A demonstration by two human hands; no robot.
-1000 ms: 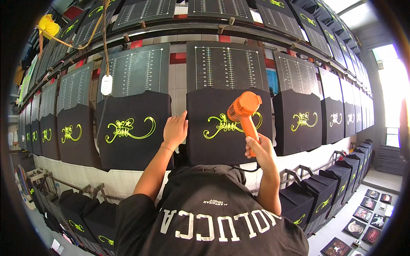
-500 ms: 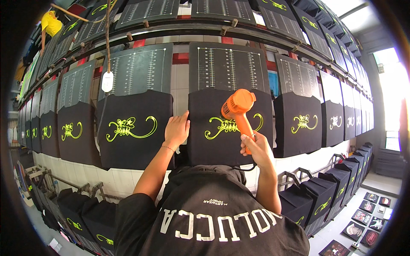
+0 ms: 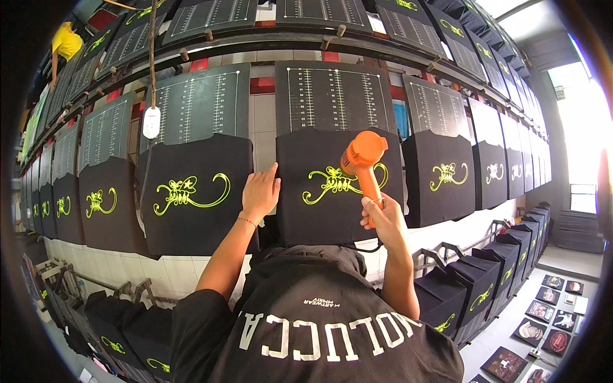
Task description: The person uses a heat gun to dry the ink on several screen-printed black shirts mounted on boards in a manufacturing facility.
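Note:
An orange hair dryer [image 3: 366, 167] is in my right hand [image 3: 385, 220], whose fingers wrap round its handle. Its head is held over the right part of a neon-yellow scorpion-like print [image 3: 332, 184] on a black shirt [image 3: 306, 220]. That shirt is drawn over a dark flat board [image 3: 306, 96] with white ruler marks, and the dryer hides some of the print. At the shirt's left edge, my left hand [image 3: 260, 193] is open with its fingers stretched forward. Whether it presses on the edge I cannot tell.
Left of my hand lies another printed black shirt [image 3: 198, 230], with more to both sides. A white tag-like piece [image 3: 151, 122] hangs on a cord over the left board. A rail [image 3: 268, 39] runs behind the boards. Far left is a person in yellow [image 3: 66, 42].
The dryer has shifted a little to the right across the print, baring more of its middle. My left hand stays by the shirt's left edge. The whole view has moved slightly.

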